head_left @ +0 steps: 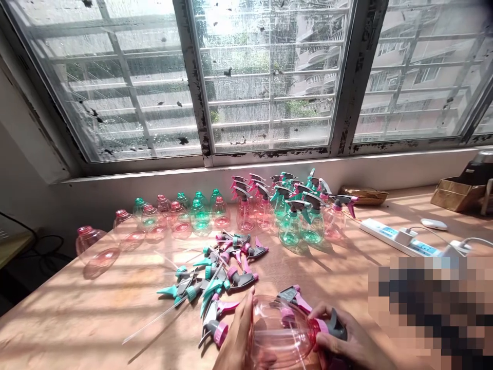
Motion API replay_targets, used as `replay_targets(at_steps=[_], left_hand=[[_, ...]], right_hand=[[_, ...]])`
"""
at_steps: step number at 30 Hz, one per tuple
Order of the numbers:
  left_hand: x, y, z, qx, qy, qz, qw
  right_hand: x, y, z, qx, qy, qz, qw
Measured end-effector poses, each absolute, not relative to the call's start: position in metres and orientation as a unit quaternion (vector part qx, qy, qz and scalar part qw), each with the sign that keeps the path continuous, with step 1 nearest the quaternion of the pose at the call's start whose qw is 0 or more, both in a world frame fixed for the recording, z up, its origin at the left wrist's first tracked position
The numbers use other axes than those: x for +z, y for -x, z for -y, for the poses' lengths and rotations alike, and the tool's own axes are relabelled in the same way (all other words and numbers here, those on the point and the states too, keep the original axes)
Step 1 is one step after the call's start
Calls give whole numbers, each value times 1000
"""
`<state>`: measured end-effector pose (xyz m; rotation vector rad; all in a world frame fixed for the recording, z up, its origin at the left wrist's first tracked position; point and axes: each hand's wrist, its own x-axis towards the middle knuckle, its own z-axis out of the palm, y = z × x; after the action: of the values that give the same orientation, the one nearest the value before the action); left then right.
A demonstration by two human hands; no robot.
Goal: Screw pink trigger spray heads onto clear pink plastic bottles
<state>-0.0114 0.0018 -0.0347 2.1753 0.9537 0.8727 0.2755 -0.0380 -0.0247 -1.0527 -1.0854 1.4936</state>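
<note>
A clear pink spray bottle (279, 331) lies on its side between my hands at the bottom of the view. My left hand (236, 331) is wrapped round the base end of the bottle. At its neck, my right hand (339, 336) grips the pink collar of a grey trigger spray head (336, 325), and a straw runs inside the bottle. Just beyond my hands is a heap of loose pink, green and grey spray heads (210, 277) with their straws. One pink-and-grey spray head (293, 297) lies right behind the bottle.
Open-necked pink and green bottles (175, 218) stand at the back left. Several bottles fitted with spray heads (290, 226) stand at the back centre. At right are a white power strip (396, 239) with plugs, a white mouse (434, 224) and a cardboard box (456, 198). Windows line the back.
</note>
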Motion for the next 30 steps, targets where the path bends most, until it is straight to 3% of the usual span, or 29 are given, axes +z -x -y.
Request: replay_targets(at_steps=[22,30], left_hand=[[-21,11,12,317,-835,-343,289],[-24,9,10,326,-842,-332,274]], right_hand=[[-15,-275,46,547,482,473,495],[-11,-276,47,595,467,456,469]])
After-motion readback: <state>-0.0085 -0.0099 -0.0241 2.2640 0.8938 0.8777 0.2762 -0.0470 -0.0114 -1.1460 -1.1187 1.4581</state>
